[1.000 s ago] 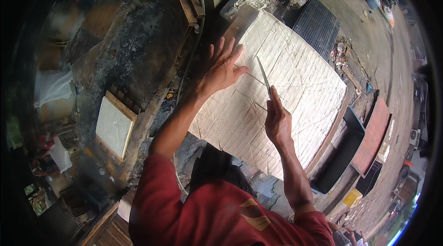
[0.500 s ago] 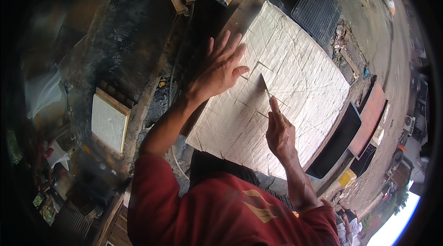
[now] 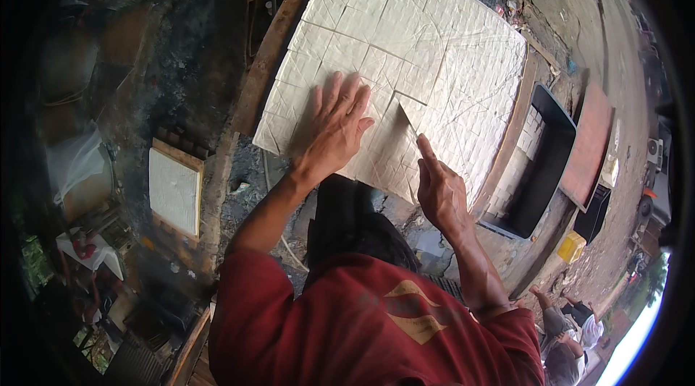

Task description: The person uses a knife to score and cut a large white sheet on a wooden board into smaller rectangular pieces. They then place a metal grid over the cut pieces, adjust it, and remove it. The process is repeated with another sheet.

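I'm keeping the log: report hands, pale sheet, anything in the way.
Left hand spread on pale sheet. Right hand gripping knife. Sheet scored with lines. Nothing seen blocking knife.

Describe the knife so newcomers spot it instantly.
Start at the large off-white slab filling the upper centre. Over its lower part, the right hand holds the knife, tip pointing up and left. Its slim, tapering blade sets it apart from the slab's dark lines.

Got a yellow tub just beside a black crate, plus a reddish board nearby. Also spotting a blurry white sheet way off left.
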A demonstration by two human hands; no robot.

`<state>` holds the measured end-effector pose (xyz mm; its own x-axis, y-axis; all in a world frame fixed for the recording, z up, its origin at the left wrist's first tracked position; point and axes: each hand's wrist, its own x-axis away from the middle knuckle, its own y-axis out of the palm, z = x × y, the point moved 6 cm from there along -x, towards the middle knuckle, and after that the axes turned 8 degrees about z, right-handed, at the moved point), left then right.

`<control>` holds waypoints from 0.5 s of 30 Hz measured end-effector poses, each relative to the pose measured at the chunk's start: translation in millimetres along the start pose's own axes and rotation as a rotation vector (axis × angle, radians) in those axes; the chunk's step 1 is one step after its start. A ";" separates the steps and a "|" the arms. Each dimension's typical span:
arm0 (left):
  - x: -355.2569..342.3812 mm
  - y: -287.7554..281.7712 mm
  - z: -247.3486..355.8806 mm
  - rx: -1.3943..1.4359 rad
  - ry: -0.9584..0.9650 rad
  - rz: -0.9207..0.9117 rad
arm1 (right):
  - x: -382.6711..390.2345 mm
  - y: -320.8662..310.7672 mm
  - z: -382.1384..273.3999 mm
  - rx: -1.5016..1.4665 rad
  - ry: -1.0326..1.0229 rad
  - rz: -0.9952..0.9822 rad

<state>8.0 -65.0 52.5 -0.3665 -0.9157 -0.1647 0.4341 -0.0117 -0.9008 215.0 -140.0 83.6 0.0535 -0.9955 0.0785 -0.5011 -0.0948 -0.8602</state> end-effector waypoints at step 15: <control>73.9 73.9 148.8 0.007 0.391 -0.127 | 191.8 -73.4 54.1 0.023 0.275 -0.275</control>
<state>135.5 -193.3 33.6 -0.7022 -0.6851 -0.1940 0.3701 -0.1184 -0.9214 308.7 -323.6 134.6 -0.0514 -0.8979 0.4372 -0.4807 -0.3615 -0.7989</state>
